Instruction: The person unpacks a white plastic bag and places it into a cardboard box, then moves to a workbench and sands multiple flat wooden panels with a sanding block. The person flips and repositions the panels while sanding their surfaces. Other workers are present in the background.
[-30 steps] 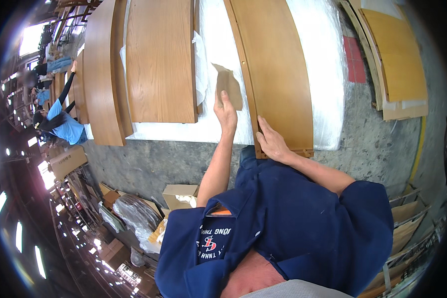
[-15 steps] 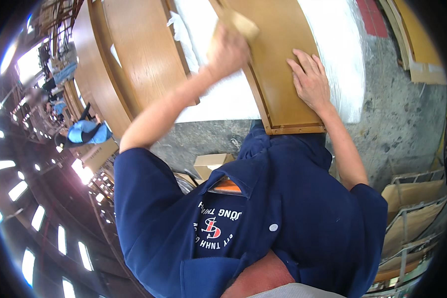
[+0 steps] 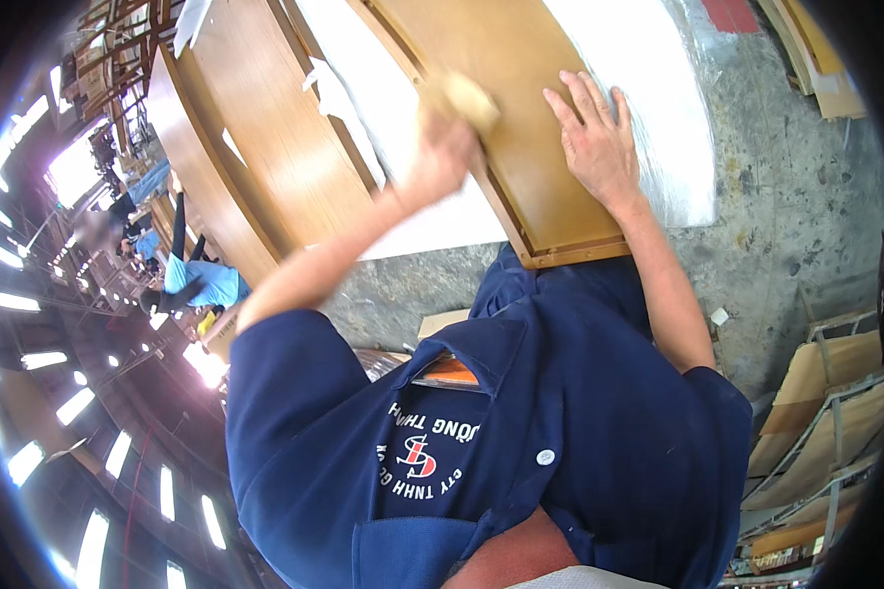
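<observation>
My left hand (image 3: 440, 157) is closed round a tan, sponge-like pad (image 3: 469, 100), smeared by motion, over the left rim of a brown wooden panel. This panel (image 3: 550, 206) has a raised edge strip and lies with its near end against my body. Fingers spread, my right hand (image 3: 599, 147) rests flat on the panel's face near its right side, holding nothing. White foam sheeting (image 3: 462, 211) shows beneath and to both sides of the panel.
Another large wooden panel (image 3: 255, 88) with raised strips lies to the left. Cardboard sheets (image 3: 815, 383) stand in a metal rack at the lower right. A person in blue (image 3: 201, 282) works at the far left. The concrete floor (image 3: 776, 187) is stained.
The view has shifted slightly. My left hand with the pad has moved a little nearer along the panel's left rim. My right hand remains on the panel, its fingers still spread.
</observation>
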### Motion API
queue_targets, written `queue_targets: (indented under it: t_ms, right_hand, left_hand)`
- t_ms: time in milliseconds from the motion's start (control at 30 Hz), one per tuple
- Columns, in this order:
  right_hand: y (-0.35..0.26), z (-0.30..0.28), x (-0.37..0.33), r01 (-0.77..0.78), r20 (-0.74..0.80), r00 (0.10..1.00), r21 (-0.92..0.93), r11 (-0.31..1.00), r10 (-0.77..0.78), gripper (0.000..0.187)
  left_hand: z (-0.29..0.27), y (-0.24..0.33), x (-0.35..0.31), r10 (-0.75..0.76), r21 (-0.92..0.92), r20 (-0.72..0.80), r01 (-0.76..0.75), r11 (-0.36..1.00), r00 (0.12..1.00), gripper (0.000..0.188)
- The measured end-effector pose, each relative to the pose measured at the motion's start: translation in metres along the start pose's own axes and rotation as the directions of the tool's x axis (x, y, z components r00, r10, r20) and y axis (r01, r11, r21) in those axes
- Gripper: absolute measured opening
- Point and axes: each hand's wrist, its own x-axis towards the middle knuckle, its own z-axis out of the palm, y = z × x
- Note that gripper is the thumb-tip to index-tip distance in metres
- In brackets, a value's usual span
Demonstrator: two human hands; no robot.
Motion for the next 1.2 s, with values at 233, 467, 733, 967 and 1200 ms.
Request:
queue_targets:
  t_ms: [233, 467, 733, 967, 1200]
  right_hand:
    - [-0.001, -0.005, -0.002, 0.002, 0.044, 0.999, 0.023, 1.000, -0.003, 0.050]
    - [-0.007, -0.004, 0.027, -0.049, 0.041, 0.998, -0.059, 0.997, 0.052, 0.050]
    - [-0.005, 0.009, 0.045, -0.138, 0.001, 0.990, -0.135, 0.981, 0.139, 0.049]
    - [-0.007, 0.017, 0.038, -0.165, -0.044, 0.986, -0.112, 0.980, 0.161, 0.052]
    - [-0.001, 0.011, 0.046, 0.059, 0.059, 0.997, -0.254, 0.965, -0.046, 0.055]
  left_hand:
    - [0.011, -0.079, 0.046, -0.117, 0.444, 0.071, 0.073, 0.893, 0.991, 0.014]
    - [0.011, 0.010, -0.036, 0.105, -0.151, 0.017, -0.101, 0.983, 0.994, 0.057]
    - [0.078, -0.355, 0.094, -0.497, 0.008, -0.118, 0.501, 0.865, 0.860, 0.029]
    - [0.010, -0.044, 0.007, -0.154, 0.085, -0.117, 0.164, 0.983, 0.981, 0.038]
    - [-0.058, 0.162, -0.070, -0.180, -0.686, 0.240, 0.298, 0.664, 0.954, 0.047]
